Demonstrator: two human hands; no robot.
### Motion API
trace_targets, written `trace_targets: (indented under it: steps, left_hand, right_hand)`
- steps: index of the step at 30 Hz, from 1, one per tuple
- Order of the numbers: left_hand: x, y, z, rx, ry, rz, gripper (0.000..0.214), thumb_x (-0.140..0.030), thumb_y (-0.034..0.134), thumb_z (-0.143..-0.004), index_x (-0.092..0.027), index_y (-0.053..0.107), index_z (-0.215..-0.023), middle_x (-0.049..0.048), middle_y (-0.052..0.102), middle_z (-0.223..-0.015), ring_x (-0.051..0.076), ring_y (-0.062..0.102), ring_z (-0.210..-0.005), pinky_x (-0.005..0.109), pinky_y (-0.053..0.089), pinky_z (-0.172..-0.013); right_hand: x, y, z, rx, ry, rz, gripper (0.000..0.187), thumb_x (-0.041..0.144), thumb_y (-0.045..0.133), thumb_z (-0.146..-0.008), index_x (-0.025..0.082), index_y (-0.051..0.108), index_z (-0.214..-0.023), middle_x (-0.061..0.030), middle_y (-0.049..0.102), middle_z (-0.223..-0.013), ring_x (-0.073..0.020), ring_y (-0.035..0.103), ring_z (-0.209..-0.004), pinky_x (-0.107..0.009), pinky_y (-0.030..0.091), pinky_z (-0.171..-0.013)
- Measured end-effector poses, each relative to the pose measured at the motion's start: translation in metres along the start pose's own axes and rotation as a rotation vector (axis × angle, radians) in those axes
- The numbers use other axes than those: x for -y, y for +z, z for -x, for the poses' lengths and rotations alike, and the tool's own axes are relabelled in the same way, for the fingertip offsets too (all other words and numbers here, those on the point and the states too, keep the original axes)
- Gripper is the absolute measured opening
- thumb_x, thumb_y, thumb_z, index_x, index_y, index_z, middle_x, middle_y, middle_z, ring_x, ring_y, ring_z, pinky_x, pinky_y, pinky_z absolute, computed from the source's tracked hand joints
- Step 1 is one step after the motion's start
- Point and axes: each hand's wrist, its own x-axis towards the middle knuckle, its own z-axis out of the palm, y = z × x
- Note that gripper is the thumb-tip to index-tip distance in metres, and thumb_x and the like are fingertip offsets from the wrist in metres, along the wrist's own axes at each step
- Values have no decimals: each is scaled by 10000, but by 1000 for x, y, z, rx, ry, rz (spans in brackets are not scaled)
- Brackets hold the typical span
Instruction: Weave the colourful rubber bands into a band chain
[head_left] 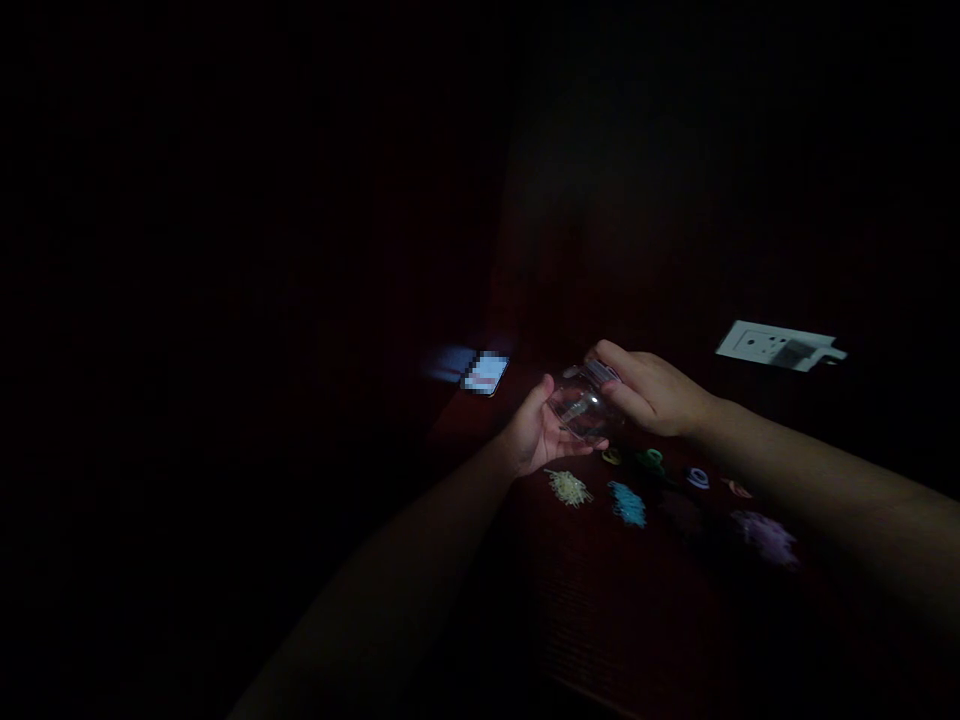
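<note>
In a very dark scene I hold a small clear jar between both hands above a dark red surface. My left hand cups the jar from below with its fingers curled up around it. My right hand closes over the jar's lid end from the right. Below the hands lie small heaps of tiny pieces: a cream heap, a blue heap and a pale purple heap. Several small coloured rings lie between them.
A lit phone lies to the left of my hands. A white wall socket plate with a plug shows at the right. Everything else is in darkness.
</note>
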Motion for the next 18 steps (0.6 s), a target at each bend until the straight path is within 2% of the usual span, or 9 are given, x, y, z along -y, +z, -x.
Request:
trace_targets:
  steps: [3, 5, 7, 10, 13, 16, 18]
  left_hand:
    - [-4, 2, 1, 62, -120, 48, 811, -842, 371, -767, -170, 606, -1155, 148, 712, -968, 259, 716, -773, 373, 559, -650]
    - [-5, 5, 2, 70, -92, 27, 778, -820, 429, -766, -171, 600, -1160, 156, 699, -1025, 270, 714, -830, 394, 568, -701]
    - [-2, 8, 2, 1, 69, -79, 725, -735, 598, -739, -205, 548, -1231, 150, 661, -1153, 274, 700, -906, 423, 569, -766]
    - [4, 10, 2, -192, 428, -464, 892, -495, 864, -585, -261, 443, -1336, 139, 549, -1336, 278, 650, -1028, 452, 557, -850]
    - [6, 10, 4, -352, 703, -906, 923, -339, 914, -524, -250, 474, -1331, 130, 520, -1342, 292, 574, -1146, 466, 508, -965]
    - [3, 8, 6, -375, 826, -1096, 865, -291, 907, -531, -244, 520, -1303, 114, 522, -1322, 297, 531, -1203, 465, 455, -1044]
    - [0, 6, 5, -338, 803, -1048, 876, -303, 902, -544, -246, 506, -1323, 113, 523, -1334, 300, 530, -1212, 459, 461, -1036]
  right_hand:
    - [1, -6, -1, 16, -67, 8, 314, 492, 359, -933, 218, 436, -1066, -70, 601, -863, -210, 544, -695, -330, 399, -637]
    - [-1, -9, -1, 27, -70, -9, 317, 499, 353, -941, 221, 443, -1064, -70, 609, -875, -211, 550, -709, -330, 406, -650]
    - [-4, -8, -2, 48, -3, -36, 323, 514, 324, -957, 226, 461, -1009, -56, 607, -817, -205, 548, -681, -327, 404, -636]
    - [-10, 1, -6, 86, 221, -96, 397, 581, 319, -951, 234, 501, -889, -53, 615, -745, -215, 569, -666, -339, 418, -636]
    - [-12, 13, -15, 104, 491, -207, 537, 672, 296, -922, 232, 585, -815, -99, 679, -816, -268, 632, -779, -391, 461, -731]
    - [-10, 15, -21, 156, 670, -259, 676, 725, 235, -906, 215, 663, -792, -141, 706, -850, -317, 661, -849, -438, 466, -803]
    - [-7, 8, -21, 125, 673, -208, 642, 738, 325, -880, 203, 680, -900, -150, 708, -877, -334, 662, -855, -451, 465, -803]
